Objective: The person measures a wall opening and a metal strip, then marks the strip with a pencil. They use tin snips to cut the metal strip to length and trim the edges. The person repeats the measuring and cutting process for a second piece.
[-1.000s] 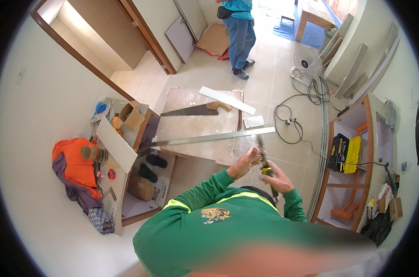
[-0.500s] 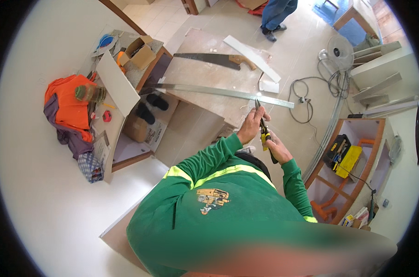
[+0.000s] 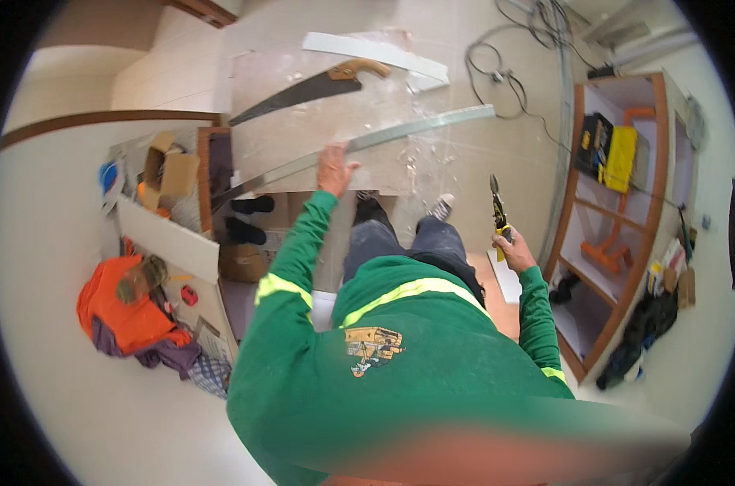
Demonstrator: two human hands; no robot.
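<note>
Parting from the snips (image 3: pixel 498 212), the left hand (image 3: pixel 333 170) is spreading its grip at the strip (image 3: pixel 420 127), contact unclear; the right hand (image 3: pixel 513 248) is pinching the snips' handles, well apart. Seemingly in one piece, the strip is lying across the bench (image 3: pixel 385 168).

One pair of snips (image 3: pixel 498 212), one handsaw (image 3: pixel 302 91), two dark slippers (image 3: pixel 244 232)

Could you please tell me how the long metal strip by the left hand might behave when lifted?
The long metal strip looks narrow, so it is probably light for its length. Being so long, it may sway if lifted by one end. Its smooth, shiny face might be slippery for the left hand.
</note>
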